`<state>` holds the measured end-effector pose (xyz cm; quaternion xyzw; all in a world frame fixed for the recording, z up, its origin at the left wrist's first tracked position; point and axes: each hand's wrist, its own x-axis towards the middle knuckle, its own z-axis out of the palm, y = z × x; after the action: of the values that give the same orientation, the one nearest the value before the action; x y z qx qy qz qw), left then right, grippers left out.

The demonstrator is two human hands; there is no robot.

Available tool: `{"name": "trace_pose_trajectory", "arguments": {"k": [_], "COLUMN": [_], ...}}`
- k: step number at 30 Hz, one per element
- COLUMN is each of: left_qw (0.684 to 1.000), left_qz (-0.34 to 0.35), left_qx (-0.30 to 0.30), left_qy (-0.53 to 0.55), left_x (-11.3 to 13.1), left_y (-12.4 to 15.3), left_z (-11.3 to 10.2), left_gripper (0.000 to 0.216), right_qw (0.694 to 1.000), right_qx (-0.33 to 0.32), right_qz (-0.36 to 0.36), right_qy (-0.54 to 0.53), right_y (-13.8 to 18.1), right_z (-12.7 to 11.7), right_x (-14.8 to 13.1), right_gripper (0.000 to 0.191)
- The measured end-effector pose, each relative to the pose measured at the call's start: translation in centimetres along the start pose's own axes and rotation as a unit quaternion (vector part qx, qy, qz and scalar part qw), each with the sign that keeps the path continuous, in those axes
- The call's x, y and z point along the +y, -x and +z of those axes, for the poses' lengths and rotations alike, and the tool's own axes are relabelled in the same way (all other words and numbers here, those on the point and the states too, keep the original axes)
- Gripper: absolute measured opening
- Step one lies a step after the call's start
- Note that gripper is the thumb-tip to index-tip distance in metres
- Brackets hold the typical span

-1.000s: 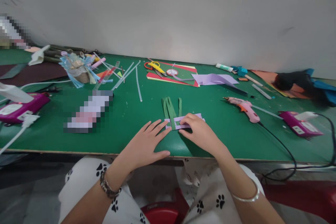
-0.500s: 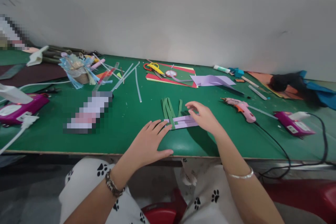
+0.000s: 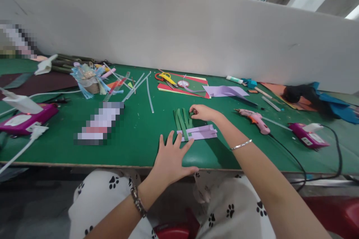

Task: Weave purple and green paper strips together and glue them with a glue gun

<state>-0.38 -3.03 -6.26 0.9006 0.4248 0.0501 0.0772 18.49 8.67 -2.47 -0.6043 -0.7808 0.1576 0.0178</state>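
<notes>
- Head view: green strips [image 3: 182,124] cross purple strips [image 3: 203,132] near the front edge of the green table [image 3: 134,145].
- Left hand [image 3: 171,160] lies palm down with its fingers spread and nothing clasped; its fingertips reach the purple strips' left end, though I can't tell how firmly they touch.
- Right hand [image 3: 204,112] curls its fingers in at the far end of the rightmost green strip; they cover it, so I can't tell whether it's pinched.
- Both sets look like thin paper: I'd expect them to be feather-light, floppy lengthwise, easily creased and quick to slide.
- Best held, I'd say, by the free ends between finger and thumb, with the crossing pressed flat.
- Shapes: narrow green ribbons, fanned slightly; flat purple bands.
- Beyond: creased lilac paper [image 3: 224,91], yellow-handled scissors [image 3: 169,78], a hard pink glue gun [image 3: 254,118].
</notes>
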Motion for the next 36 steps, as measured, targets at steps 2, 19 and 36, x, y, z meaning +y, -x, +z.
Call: {"name": "trace_pose_trajectory", "arguments": {"k": [2, 19, 36], "left_qw": [1.000, 1.000, 1.000], "left_qz": [0.000, 0.012, 0.011], "left_qx": [0.008, 0.009, 0.013], "left_qy": [-0.001, -0.001, -0.001], "left_x": [0.0, -0.3, -0.3], "left_y": [0.0, 0.1, 0.0], "left_z": [0.2, 0.5, 0.6], "left_gripper": [0.081, 0.078, 0.080], "right_qw": [1.000, 0.997, 0.993], "right_qx": [0.001, 0.059, 0.104], "right_qz": [-0.005, 0.037, 0.023], "right_qy": [0.003, -0.026, -0.051], "right_y": [-0.1, -1.7, 1.5], "right_z": [0.0, 0.8, 2.2], "right_x": [-0.3, -2.3, -3.5], "right_gripper": [0.011, 0.010, 0.014]}}
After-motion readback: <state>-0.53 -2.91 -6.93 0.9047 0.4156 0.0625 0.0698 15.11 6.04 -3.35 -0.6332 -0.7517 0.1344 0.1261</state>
